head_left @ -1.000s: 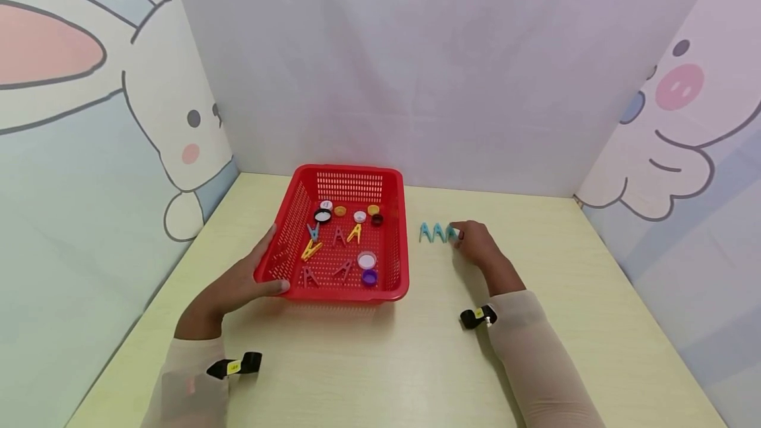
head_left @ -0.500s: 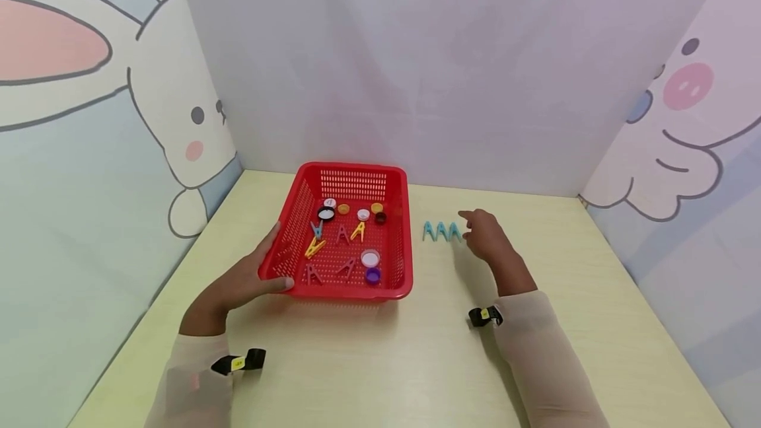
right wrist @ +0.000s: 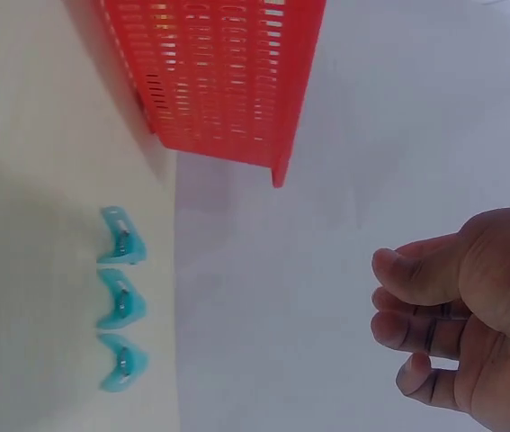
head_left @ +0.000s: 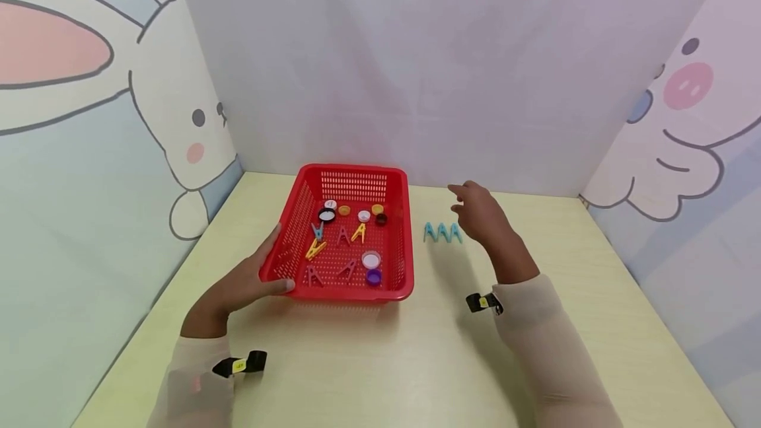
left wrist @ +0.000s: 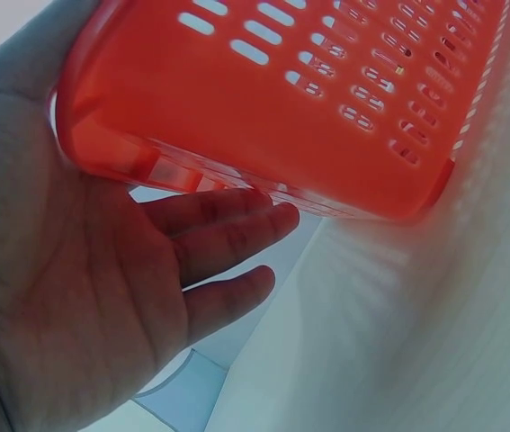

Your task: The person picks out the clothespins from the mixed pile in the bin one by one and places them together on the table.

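Note:
My left hand (head_left: 240, 286) grips the near left corner of a red plastic basket (head_left: 410, 263), thumb over the rim and fingers along the outer side. Clothespins lie in the basket: a blue one (head_left: 318, 232), yellow ones (head_left: 359, 232) and dark red ones (head_left: 348, 270). To the basket's right, three blue clothespins (head_left: 442, 232) stand in a row on the table. Raised above the table just right of that row is my right hand (head_left: 481, 216), fingers loosely bent. Nothing sits between its fingers in the right wrist view, where the row (right wrist: 121, 299) shows at lower left.
Several bottle caps also lie in the basket, among them a purple cap (head_left: 373, 277), a clear and white one (head_left: 371, 259) and a black-rimmed one (head_left: 326, 215). A pale back wall (head_left: 475, 84) and cartoon-printed side walls (head_left: 196, 150) enclose the light wooden table (head_left: 357, 368).
My right hand has let go of the rightmost blue clothespin, leaving it standing in the row, and has risen away from the table. My left hand stays on the basket.

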Demonstrator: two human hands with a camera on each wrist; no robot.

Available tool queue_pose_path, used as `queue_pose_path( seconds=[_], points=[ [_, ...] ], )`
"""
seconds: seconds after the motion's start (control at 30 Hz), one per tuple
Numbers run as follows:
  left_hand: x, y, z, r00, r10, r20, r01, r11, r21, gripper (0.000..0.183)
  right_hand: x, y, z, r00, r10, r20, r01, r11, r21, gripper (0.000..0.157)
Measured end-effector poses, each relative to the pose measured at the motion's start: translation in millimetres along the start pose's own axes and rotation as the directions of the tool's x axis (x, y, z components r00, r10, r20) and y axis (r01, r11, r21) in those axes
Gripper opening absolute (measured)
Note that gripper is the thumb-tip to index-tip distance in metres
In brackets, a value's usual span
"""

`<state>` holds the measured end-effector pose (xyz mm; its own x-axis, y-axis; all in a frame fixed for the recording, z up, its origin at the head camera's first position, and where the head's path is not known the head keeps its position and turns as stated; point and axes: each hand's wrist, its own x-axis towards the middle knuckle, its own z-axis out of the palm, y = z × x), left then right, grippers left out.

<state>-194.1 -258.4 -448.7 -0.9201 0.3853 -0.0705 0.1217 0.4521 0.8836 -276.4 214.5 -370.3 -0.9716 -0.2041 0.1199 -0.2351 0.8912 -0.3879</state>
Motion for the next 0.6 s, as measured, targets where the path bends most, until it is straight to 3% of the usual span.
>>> queue_pose_path(
  seconds=[0.3, 0.6],
  points=[
    [0.7, -1.7, -1.4, 1.0, 0.01, -0.001, -0.01, 1.0, 0.001, 0.129, 24.5, -29.8, -26.2, 0.997, -0.059, -0.055, 0.051, 0.988, -0.145, 0.05],
    [-0.3, -1.4, -0.6, 0.999, -0.032, -0.012, 0.032, 0.999, 0.01, 0.13, 40.4, -55.1, -52.4, 0.98, -0.121, -0.158, 0.096, 0.982, -0.161, 0.047]
  ],
)
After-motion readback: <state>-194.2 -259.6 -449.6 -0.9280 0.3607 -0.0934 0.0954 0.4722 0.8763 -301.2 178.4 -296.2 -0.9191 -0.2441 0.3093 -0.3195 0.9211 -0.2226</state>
